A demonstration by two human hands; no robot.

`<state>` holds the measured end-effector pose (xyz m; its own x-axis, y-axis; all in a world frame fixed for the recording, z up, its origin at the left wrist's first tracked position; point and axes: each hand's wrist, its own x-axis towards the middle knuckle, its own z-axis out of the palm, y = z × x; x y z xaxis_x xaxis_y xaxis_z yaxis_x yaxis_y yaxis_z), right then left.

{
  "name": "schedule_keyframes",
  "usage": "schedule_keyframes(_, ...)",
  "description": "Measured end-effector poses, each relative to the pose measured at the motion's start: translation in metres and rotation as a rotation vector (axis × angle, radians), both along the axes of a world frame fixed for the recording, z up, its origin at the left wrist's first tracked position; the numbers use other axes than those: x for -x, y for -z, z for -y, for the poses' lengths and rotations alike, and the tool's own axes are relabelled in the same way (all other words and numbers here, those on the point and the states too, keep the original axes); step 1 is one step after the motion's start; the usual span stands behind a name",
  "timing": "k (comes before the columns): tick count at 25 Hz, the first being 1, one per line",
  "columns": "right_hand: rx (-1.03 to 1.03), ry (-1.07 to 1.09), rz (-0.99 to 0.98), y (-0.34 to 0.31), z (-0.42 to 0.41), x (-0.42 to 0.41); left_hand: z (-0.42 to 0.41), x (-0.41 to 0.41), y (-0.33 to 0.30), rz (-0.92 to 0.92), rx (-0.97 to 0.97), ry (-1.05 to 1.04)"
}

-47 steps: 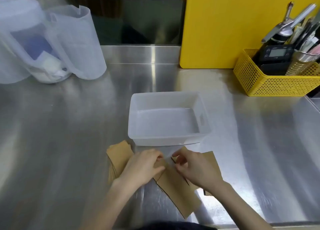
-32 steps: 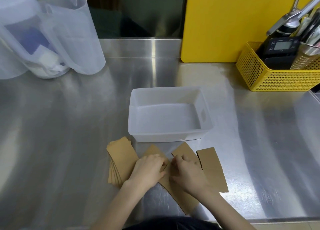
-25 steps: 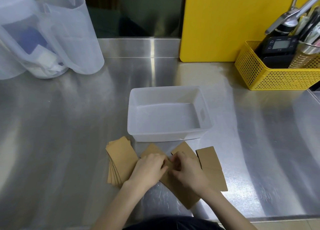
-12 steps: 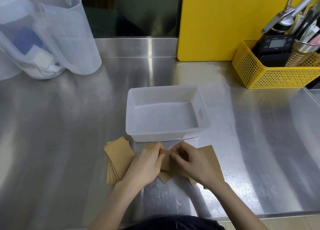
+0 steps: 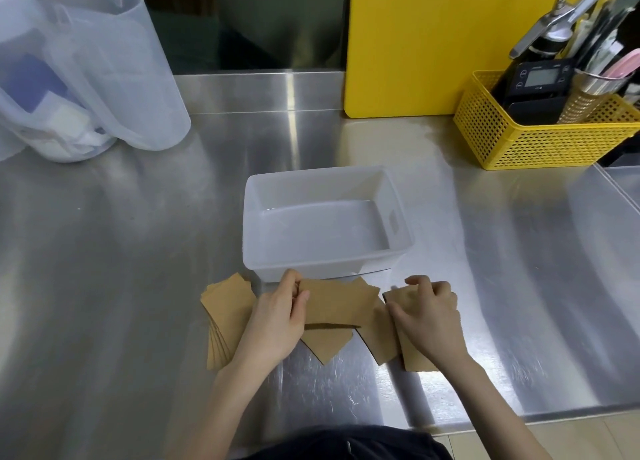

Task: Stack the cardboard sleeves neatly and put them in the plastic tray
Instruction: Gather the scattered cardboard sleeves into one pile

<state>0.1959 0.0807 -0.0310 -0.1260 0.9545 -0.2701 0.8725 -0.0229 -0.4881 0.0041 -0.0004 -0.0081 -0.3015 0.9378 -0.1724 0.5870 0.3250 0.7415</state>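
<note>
A white plastic tray point(image 5: 398, 217) stands empty in the middle of the steel counter. Just in front of it lie flat brown cardboard sleeves. My left hand point(image 5: 277, 317) grips a small gathered stack of sleeves point(image 5: 339, 303) by its left end, held a little above the counter. Under it lies a loose sleeve point(image 5: 327, 345). My right hand point(image 5: 427, 317) rests with curled fingers on another sleeve point(image 5: 381, 338) lying flat to the right. A fanned pile of several sleeves point(image 5: 225, 314) lies left of my left hand.
Translucent plastic jugs point(image 5: 114, 71) stand at the back left. A yellow board point(image 5: 415, 44) leans on the back wall. A yellow mesh basket point(image 5: 540, 137) with a scale and utensils is at the back right. The counter's front edge point(image 5: 485, 421) is near my body.
Both hands were together over the middle sleeves. Now the left hand holds the gathered stack turned crosswise, and the right hand has moved right onto the sleeve lying there.
</note>
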Motion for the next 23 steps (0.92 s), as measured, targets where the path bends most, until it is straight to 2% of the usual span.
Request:
schedule_keyframes(4, 0.094, 0.013, 0.147, 0.003, 0.005, 0.002, 0.000, 0.002, -0.001, 0.092, 0.000, -0.054)
schedule_keyframes(12, 0.122, 0.006, 0.090, 0.010, 0.005, 0.000, 0.004, 0.003, -0.002, 0.137, 0.008, -0.084)
schedule_keyframes(15, 0.136, 0.005, -0.013, 0.009, 0.005, -0.003, 0.005, 0.004, -0.001, 0.138, -0.022, -0.087)
schedule_keyframes(18, 0.121, -0.029, -0.201, 0.002, 0.004, -0.005, 0.004, 0.007, -0.002, 0.135, -0.042, -0.096)
schedule_keyframes(23, 0.074, -0.262, -0.423, -0.020, 0.008, 0.005, 0.003, 0.006, -0.009, 0.317, -0.037, -0.188)
